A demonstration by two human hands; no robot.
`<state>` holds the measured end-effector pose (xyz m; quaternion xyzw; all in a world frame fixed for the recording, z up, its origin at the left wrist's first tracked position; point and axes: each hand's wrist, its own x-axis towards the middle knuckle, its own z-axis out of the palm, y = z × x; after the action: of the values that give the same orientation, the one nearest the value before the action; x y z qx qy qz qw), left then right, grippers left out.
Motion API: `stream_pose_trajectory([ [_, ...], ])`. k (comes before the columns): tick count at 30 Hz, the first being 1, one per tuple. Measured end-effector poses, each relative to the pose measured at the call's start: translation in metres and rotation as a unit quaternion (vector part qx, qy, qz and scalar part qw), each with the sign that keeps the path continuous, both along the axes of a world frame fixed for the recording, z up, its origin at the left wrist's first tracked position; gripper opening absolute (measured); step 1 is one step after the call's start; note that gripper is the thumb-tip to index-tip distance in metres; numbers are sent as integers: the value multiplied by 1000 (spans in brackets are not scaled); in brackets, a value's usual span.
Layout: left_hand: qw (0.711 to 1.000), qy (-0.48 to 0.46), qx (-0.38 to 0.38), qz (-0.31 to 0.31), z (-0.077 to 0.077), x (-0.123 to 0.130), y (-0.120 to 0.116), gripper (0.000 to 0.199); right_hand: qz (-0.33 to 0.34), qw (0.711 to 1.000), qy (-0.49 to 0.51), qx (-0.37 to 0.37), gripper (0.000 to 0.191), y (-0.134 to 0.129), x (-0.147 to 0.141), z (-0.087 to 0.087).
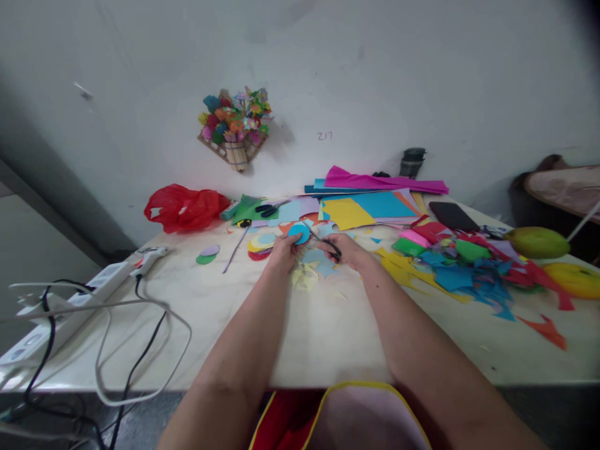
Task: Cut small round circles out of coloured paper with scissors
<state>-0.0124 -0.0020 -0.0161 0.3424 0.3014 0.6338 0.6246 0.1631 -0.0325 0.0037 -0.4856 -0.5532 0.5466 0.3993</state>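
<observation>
My left hand pinches a round piece of blue paper above the middle of the table. In my right hand is a pair of scissors with dark handles, its blades pointing left toward the blue circle's edge. Whether the blades touch the paper is too small to tell. Under and around both hands lie pale yellow paper scraps and light blue scraps. Left of my left hand, several paper circles in yellow, red and other colours lie stacked. A green circle and a lilac one lie farther left.
Coloured paper sheets and a second pair of scissors lie at the back. Paper offcuts, a dark phone and yellow-green fruit are on the right. On the left are a red plastic bag and a power strip with loose cables.
</observation>
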Motion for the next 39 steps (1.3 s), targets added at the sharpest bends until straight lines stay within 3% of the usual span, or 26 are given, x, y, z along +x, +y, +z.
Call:
stream_pose_trajectory([
  [8,1000,8,-4,-12,0,0,0,19,-9,1000,-11,-7,25,-5,-2,6],
  [14,1000,19,-2,-17,0,0,-1,19,-7,1000,-11,10,26,-1,-1,1],
  [26,1000,18,-15,-6,2,-1,0,21,-19,1000,-19,12,23,-8,-2,10],
  [39,1000,-4,-14,4,1,-1,0,20,-19,999,-20,19,24,-6,-2,8],
])
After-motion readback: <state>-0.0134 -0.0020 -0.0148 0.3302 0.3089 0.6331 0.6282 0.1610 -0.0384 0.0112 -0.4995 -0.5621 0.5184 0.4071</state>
